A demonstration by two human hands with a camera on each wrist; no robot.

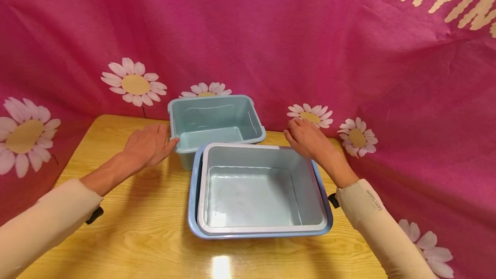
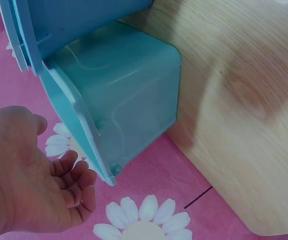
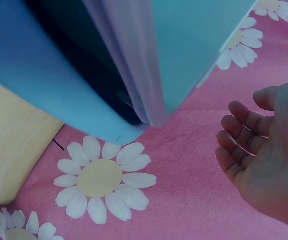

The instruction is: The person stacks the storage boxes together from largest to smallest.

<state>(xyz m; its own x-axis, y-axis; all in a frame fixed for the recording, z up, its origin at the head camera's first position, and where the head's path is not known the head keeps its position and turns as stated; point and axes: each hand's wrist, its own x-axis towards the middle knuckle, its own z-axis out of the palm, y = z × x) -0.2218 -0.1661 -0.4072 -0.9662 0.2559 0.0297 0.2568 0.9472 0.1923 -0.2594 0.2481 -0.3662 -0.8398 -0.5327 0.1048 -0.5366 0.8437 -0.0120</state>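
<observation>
A teal plastic bin (image 1: 211, 137) stands at the back of the table. In front of it, a grey bin (image 1: 263, 229) sits nested inside a blue bin (image 1: 192, 206); this pair partly covers the teal bin's front. My left hand (image 1: 149, 143) hovers beside the teal bin's left end, and the left wrist view shows it apart from that bin (image 2: 139, 95), fingers loosely bent. Near the grey bin's far right corner is my right hand (image 1: 308, 139). Its relaxed fingers (image 3: 241, 142) hold nothing in the right wrist view, with a gap to the nested bins.
The light wooden table (image 1: 128, 227) bears the bins. Behind and at both sides hangs a pink cloth (image 1: 271, 33) with large daisies and pale lettering, close to the table's back edge and the teal bin.
</observation>
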